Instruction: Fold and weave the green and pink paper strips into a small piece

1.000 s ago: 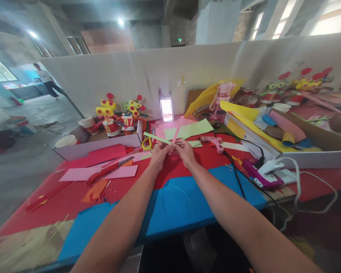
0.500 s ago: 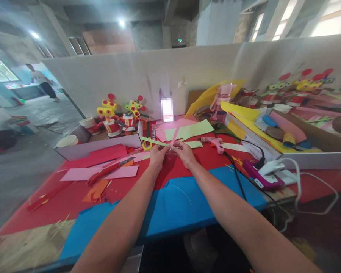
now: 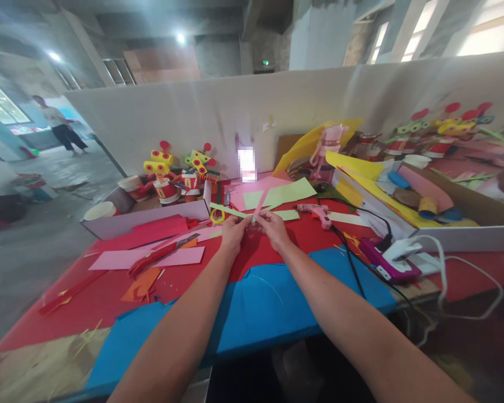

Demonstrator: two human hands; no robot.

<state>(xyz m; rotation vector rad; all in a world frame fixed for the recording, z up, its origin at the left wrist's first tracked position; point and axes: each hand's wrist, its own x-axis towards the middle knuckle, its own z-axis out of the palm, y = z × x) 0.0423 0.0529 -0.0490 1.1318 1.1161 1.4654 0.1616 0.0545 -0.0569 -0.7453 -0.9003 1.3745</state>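
A: Largest item first?
B: The table (image 3: 88, 302), covered mainly in red. A blue sheet (image 3: 269, 313) lies along its near edge.
A: Boxes?
B: An open white box (image 3: 466, 238) with paper pieces, toward the far right corner; a smaller, low box (image 3: 121, 225) at the far left corner.
A: Next size down?
B: A pale green sheet (image 3: 292, 192), near the middle of the far edge. Purple power strip (image 3: 388, 262) by the near edge, right part.
A: Hands?
B: Left hand (image 3: 234, 230) and right hand (image 3: 274, 228) meet over mid-table, between near and far edges. Fingertips of both are pinched closed on two paper strips.
A: Smaller items?
B: Pink glue gun (image 3: 322, 216), right of the hands, apart from them. Last, the strips: green strip (image 3: 227, 209) slants toward the far left corner, pink strip (image 3: 260, 202) toward the far edge. Finger-by-finger hold: cannot tell.
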